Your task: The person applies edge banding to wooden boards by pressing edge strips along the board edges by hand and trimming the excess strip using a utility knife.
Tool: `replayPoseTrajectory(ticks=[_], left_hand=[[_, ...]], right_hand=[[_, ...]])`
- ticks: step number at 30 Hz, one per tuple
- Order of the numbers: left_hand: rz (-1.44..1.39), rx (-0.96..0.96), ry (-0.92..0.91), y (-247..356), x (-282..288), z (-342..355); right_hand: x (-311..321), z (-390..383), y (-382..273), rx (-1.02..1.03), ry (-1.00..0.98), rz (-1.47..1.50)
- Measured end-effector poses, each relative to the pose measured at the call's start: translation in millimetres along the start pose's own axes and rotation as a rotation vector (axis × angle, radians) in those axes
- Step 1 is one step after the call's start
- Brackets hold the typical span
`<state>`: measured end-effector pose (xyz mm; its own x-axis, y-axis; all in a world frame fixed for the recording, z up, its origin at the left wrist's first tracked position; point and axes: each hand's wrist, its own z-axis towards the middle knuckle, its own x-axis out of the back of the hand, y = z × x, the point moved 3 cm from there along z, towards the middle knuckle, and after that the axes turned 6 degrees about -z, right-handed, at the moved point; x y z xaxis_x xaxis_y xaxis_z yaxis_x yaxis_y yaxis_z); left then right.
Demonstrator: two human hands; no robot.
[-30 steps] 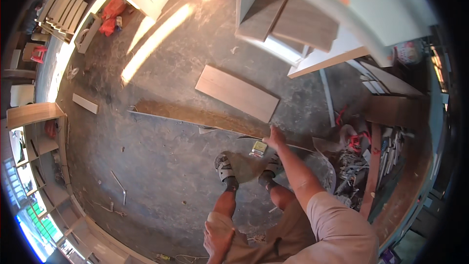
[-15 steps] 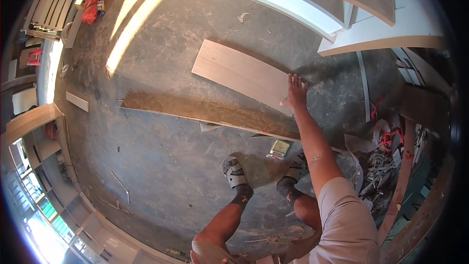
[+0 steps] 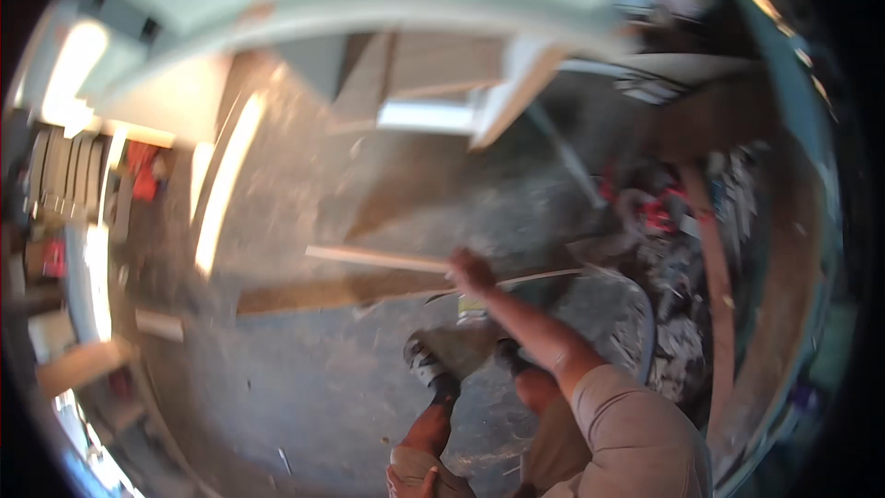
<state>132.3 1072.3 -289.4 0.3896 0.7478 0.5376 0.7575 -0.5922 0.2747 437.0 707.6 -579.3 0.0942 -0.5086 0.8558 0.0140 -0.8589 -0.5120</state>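
From where I stand, the flat rectangular board of pale pinkish-tan wood is turned nearly edge-on, showing as a slim light strip above the middle of the grey concrete floor, its right end at the person's right hand. That hand is closed on this end, the fingers drawn together around the wood rather than spread, though blur hides where each fingertip sits. The left hand is down at the lower edge of my view, resting on the person's left knee; part of it is cut off, so I cannot tell how wide its fingers are opened. A broad dark shadow spreads over the concrete beyond the board. Just on the near side of it, a long narrow brown board lies on the floor, running left to right. Near that one, below the right wrist, is a small yellowish packet, too smeared to make out further. The person's left foot, in a grey strapped sandal, is planted close by. Off to the right sits a heap of grey and whitish scraps with a bright red tangle at its top, and a long reddish-brown plank stretches alongside. At the far side stands a white cabinet frame with wood-toned panels. Well to the left, a short pale block lies on the floor, and farther back hangs a blurred orange-red bundle.
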Motion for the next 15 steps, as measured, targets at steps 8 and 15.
replayPoseTrajectory(ticks=[8, 15], left_hand=[[0.811, -0.302, -0.258, 70.3, 3.5, -9.2], [0.408, -0.661, -0.566, 251.5, -24.4, -90.8]], right_hand=[[301.7, -251.7, -79.5, -0.447, 0.021, -0.013], [520.2, -516.4, -160.4, -0.769, 0.155, 0.191]])
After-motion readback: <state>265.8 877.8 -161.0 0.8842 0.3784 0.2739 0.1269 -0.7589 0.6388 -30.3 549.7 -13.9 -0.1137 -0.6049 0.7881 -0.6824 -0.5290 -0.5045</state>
